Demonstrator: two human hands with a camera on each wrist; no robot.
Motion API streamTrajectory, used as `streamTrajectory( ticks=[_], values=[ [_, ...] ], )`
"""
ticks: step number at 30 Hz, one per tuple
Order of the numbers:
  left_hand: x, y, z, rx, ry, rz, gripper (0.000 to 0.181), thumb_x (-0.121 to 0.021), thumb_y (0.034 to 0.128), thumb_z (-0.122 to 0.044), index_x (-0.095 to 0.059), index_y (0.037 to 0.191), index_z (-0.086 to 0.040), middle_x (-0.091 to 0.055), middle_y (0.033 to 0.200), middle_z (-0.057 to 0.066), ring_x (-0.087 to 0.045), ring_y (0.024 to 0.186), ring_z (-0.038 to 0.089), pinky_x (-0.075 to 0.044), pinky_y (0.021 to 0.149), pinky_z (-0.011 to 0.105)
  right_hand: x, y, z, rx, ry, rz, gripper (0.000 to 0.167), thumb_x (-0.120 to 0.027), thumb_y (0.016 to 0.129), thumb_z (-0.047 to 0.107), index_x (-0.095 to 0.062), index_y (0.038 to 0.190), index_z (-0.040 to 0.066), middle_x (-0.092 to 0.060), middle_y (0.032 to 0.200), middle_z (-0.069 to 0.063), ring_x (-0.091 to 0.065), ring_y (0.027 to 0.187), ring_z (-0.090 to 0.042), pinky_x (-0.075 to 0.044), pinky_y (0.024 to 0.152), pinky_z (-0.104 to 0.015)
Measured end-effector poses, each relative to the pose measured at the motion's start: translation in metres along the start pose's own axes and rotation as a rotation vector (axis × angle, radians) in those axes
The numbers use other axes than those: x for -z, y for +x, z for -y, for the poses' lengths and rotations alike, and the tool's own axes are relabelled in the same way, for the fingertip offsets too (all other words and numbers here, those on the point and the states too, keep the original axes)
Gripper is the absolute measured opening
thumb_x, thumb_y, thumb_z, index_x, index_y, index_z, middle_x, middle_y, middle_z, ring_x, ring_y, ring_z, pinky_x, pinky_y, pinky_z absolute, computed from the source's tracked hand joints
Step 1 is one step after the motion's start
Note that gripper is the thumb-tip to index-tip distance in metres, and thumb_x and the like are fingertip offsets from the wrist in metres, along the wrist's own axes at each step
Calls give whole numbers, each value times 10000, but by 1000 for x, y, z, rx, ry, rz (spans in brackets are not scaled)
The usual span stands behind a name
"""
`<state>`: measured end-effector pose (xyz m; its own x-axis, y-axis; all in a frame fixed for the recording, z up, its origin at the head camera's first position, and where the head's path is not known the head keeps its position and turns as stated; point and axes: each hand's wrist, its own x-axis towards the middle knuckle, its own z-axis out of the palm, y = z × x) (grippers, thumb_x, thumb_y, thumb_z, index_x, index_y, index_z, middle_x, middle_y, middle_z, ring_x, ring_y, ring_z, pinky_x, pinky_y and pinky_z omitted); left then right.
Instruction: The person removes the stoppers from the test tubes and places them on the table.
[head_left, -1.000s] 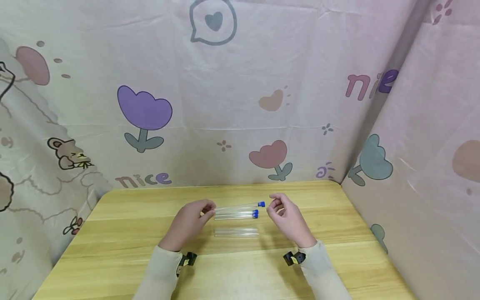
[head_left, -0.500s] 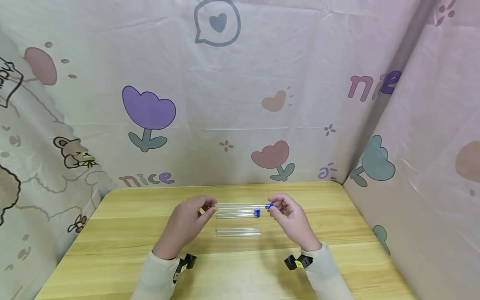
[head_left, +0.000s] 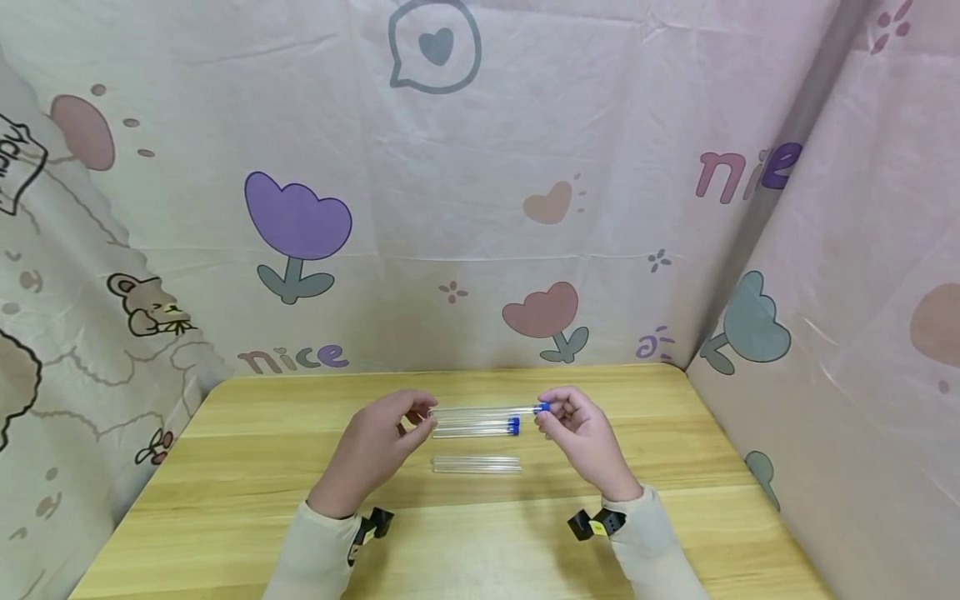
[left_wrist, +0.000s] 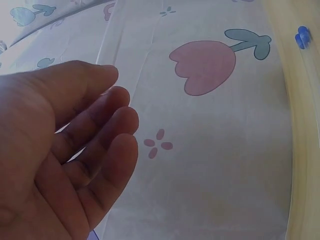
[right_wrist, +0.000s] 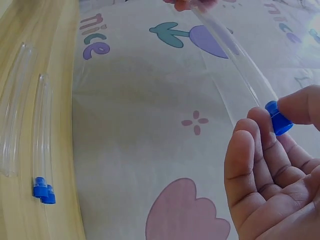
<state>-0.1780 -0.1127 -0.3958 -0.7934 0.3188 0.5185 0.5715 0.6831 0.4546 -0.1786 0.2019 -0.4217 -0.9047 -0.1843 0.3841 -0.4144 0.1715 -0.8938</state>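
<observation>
A clear tube with a blue cap spans the two hands above the table. The left hand pinches its far left end; in the left wrist view this hand has its fingers bent towards the thumb, and the tube is hidden there. Thumb and fingers of the right hand grip the cap, seen closely as a blue cap beside the right hand in the right wrist view. Under the held tube, blue-capped tubes lie side by side on the table.
Nearer the person, uncapped clear tubes lie on the wooden table, parallel to the capped ones. A printed cloth hangs behind the table and at both sides. Each wrist wears a small black camera.
The right hand, empty a second ago, has closed on the blue cap. The tube has shifted slightly right, and its capped end stands a little higher than half a second ago.
</observation>
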Motion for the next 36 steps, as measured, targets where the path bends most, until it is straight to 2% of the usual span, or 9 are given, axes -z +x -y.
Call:
streamTrajectory(
  ticks=[4, 10, 17, 25, 32, 36],
  values=[
    [-1, 0, 1, 1, 4, 3, 165, -778, 938, -153, -738, 1098, -157, -704, 968, -108, -638, 834, 24, -555, 680, 219, 1, 1, -2, -8, 40, 9, 188, -650, 1023, 90, -618, 1176, -13, -662, 986, -178, -671, 876, -289, -594, 766, -284],
    [-1, -1, 1, -11, 9, -10, 145, -783, 931, -143, -743, 1067, -172, -708, 966, -109, -644, 824, 36, -557, 673, 218, 2, 1, -3, -35, 53, 13, 179, -616, 1047, 111, -630, 1169, -20, -672, 1017, -196, -681, 882, -238, -602, 767, -302],
    [-2, -1, 1, -21, 7, -7, 182, -818, 907, -171, -751, 1076, -170, -701, 967, -111, -646, 840, 59, -559, 682, 224, 2, 2, -4, -48, 49, 3, 163, -624, 1045, 122, -649, 1142, -5, -681, 1009, -208, -665, 890, -400, -603, 759, -303],
    [-3, -2, 3, -26, 30, -2, 172, -820, 908, -212, -766, 1065, -166, -652, 905, -150, -602, 792, 13, -549, 675, 217, 1, 2, -2, -69, 50, 11, 150, -628, 1044, 131, -655, 1117, 4, -678, 1004, -202, -679, 852, -192, -604, 768, -313],
    [-4, -3, 6, -38, 40, -2, 134, -799, 921, -220, -765, 1047, -188, -662, 918, -148, -585, 773, -5, -557, 684, 227, 1, 1, 0, -82, 39, 27, 153, -612, 1054, 147, -661, 1113, 14, -677, 1003, -191, -677, 870, -252, -602, 778, -309],
    [-6, -3, 8, -32, 46, 7, 116, -788, 930, -224, -761, 1040, -198, -676, 939, -141, -594, 780, -3, -567, 701, 238, 1, 1, 1, -77, 27, 34, 151, -604, 1058, 145, -665, 1105, 14, -678, 993, -185, -671, 864, -234, -599, 784, -306]
  ],
)
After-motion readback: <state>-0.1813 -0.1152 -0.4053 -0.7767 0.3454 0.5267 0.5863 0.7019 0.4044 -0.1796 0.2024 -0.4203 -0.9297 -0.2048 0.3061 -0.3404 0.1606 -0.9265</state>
